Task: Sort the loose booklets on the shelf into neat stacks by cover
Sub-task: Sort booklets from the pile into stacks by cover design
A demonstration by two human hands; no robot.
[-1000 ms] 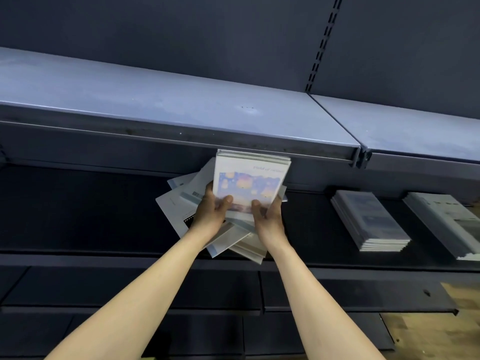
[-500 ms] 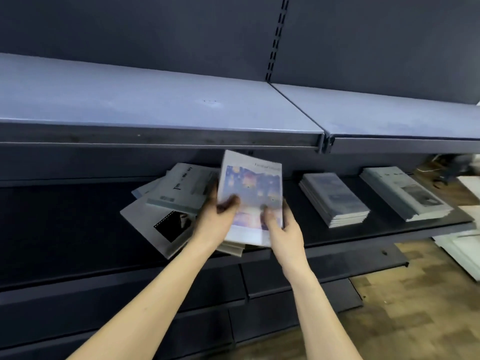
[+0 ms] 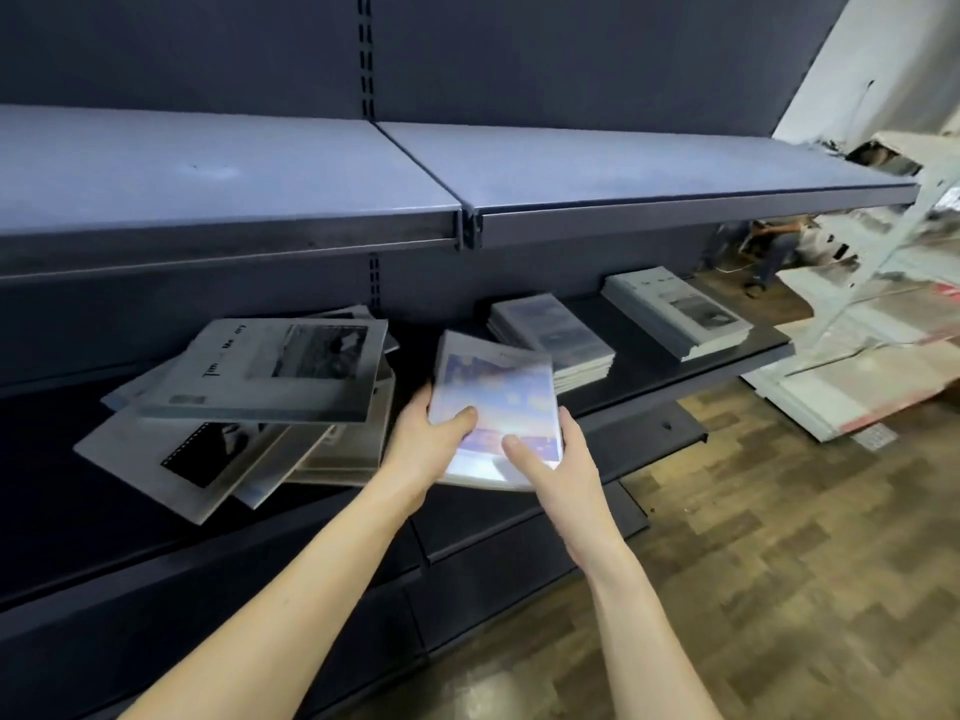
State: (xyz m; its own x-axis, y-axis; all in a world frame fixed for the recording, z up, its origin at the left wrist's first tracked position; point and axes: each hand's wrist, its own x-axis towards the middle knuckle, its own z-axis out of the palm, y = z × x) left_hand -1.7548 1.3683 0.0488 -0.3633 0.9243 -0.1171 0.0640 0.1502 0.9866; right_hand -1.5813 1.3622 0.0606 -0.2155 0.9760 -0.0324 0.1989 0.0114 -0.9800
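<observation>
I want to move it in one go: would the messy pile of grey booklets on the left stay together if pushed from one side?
Probably not. The grey booklet pile lies fanned at different angles, so the booklets would likely slide apart. The top booklet overhangs those below and may slip off first. The covers look smooth, so slippery.
</observation>
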